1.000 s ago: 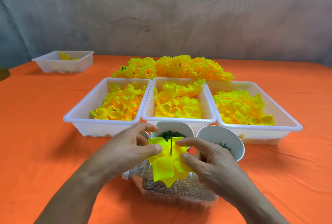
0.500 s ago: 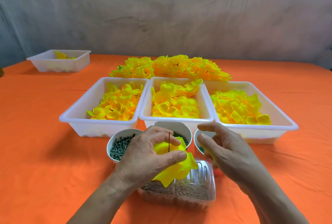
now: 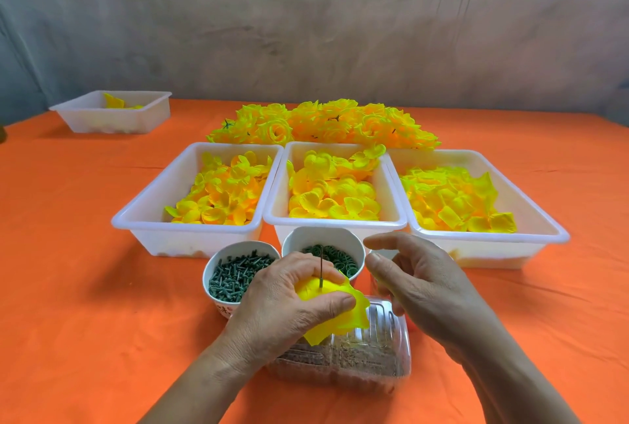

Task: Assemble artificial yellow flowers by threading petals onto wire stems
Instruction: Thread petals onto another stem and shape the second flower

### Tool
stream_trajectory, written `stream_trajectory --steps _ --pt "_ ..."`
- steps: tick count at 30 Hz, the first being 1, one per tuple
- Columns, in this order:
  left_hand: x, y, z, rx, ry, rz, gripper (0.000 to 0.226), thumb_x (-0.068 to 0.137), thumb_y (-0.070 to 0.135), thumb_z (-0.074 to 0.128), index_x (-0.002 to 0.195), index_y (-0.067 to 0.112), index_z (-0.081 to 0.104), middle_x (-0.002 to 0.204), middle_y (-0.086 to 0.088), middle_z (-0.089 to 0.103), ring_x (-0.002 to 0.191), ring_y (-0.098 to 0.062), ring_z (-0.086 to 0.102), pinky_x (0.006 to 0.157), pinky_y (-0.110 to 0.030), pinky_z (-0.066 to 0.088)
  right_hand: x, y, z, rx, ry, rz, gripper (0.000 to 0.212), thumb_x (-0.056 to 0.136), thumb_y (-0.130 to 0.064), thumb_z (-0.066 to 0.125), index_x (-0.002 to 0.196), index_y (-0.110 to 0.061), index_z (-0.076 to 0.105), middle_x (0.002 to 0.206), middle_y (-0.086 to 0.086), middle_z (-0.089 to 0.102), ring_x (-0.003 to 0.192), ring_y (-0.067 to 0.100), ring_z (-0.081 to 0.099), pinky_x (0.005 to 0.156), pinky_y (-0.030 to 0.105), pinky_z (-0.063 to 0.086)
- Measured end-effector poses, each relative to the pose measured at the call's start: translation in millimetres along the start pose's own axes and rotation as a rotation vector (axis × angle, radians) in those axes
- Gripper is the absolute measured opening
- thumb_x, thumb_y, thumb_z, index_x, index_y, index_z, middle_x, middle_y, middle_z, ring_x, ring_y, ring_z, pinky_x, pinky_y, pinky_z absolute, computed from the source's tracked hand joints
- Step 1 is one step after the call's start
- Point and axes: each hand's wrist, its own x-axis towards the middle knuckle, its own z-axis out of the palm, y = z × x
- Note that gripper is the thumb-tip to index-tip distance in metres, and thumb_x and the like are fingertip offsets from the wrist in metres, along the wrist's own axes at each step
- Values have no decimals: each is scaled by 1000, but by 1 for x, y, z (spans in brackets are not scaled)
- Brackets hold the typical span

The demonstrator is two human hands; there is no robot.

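Since a second ago, the right hand (image 3: 418,282) has let go of the soft yellow cloth petal (image 3: 332,313). Its fingers are now loose and hold nothing. The left hand (image 3: 289,301) pinches the petal on the thin dark wire stem (image 3: 321,268), just above the clear plastic box (image 3: 371,355). I think the petal should slide down straight, so the wire stays in its hole. The wire's lower end is hidden inside the left hand.

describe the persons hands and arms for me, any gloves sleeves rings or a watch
The left hand and the right hand are both bare: no gloves, rings or other markings show. The left forearm and the right forearm are uncovered right to the picture's edge, with no sleeve, watch or bracelet in view.
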Motion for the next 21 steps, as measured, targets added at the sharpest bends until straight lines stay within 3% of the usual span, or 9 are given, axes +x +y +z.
stream_trajectory --steps 3,7,9,13,17,21 --pt "1 4 -5 8 -19 19 47 53 78 66 92 53 70 110 38 59 107 19 52 87 -10 40 -1 -2 0 19 -17 9 11 91 -31 61 100 -33 66 60 7 57 50 11 54 62 47 50" --pt "3 9 -17 -43 -34 39 45 63 75 61 99 50 71 115 29 63 114 10 54 102 -29 43 -4 -4 -1 13 -20 -3 9 91 -29 61 97 -31 68 67 16 61 50 13 55 62 48 50" --pt "3 12 -22 -73 -4 72 40 67 71 60 98 48 73 117 26 63 118 8 54 102 -32 43 -4 -3 -3 6 -21 -7 10 92 -28 61 98 -30 68 68 19 60 51 14 54 62 48 49" --pt "2 16 -24 -53 87 154 36 66 65 63 95 46 74 118 29 62 122 6 51 97 -15 39 -4 -3 -4 14 -17 -5 10 92 -27 61 97 -30 69 68 19 61 52 14 55 61 47 50" --pt "4 14 -12 10 94 181 35 63 64 69 87 40 77 111 28 66 121 2 54 102 -23 39 -1 -1 -4 3 -9 1 10 92 -29 61 97 -29 69 70 18 63 55 14 57 64 48 51" --pt "4 5 4 -32 39 111 34 57 63 73 86 45 74 106 31 67 114 12 54 94 -6 36 3 3 -6 -25 20 -4 10 90 -30 62 94 -30 71 68 13 66 58 16 60 65 48 52"
